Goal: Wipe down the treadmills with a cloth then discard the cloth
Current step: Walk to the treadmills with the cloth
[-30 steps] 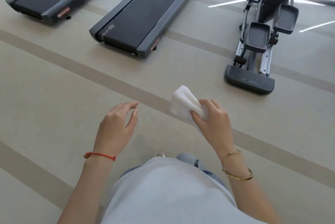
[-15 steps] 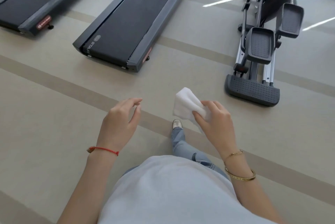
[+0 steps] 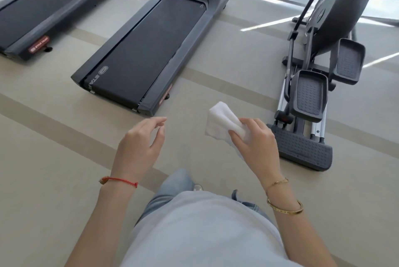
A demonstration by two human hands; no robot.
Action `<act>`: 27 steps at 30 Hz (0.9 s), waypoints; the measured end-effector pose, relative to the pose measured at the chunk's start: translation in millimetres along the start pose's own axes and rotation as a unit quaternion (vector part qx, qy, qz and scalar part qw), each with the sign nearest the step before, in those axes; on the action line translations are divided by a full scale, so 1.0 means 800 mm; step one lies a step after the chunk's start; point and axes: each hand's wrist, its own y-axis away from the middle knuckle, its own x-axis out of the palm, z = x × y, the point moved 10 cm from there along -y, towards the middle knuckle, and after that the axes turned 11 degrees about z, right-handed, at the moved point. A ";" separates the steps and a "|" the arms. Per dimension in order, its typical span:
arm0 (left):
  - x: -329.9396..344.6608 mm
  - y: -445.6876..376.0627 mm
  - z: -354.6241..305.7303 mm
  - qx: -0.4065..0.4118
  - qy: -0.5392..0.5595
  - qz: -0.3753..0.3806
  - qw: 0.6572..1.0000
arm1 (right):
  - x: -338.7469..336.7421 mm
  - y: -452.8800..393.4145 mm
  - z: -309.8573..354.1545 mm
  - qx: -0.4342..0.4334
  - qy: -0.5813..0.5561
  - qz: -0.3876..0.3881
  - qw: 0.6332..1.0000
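White letters "STAR" readable on the rear edge of the nearer dark grey treadmill; red label on the farther dark grey treadmill too blurred to read. Nearer treadmill larger and closer than half a second ago. Right hand clamped on a folded white cloth, right of that treadmill's rear corner. Left hand empty, fingers loosely curled apart.

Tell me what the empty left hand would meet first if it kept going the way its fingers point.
Probably the rear end of the nearer dark grey treadmill; the left hand points up-right toward it over beige floor. Depth is unclear.
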 end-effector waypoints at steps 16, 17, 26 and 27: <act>0.033 -0.400 -0.029 0.030 0.018 0.023 0.999 | -0.031 -0.350 -0.102 0.038 -0.012 -0.019 0.999; 0.029 -0.428 -0.035 0.032 0.020 0.021 0.999 | -0.038 -0.377 -0.106 0.038 -0.012 -0.022 0.999; 0.010 -0.626 -0.059 0.025 0.023 0.036 0.999 | -0.071 -0.580 -0.128 0.035 -0.015 -0.028 0.999; 0.009 -0.644 -0.059 0.023 0.024 0.035 0.999 | -0.071 -0.599 -0.131 0.035 -0.015 -0.022 0.999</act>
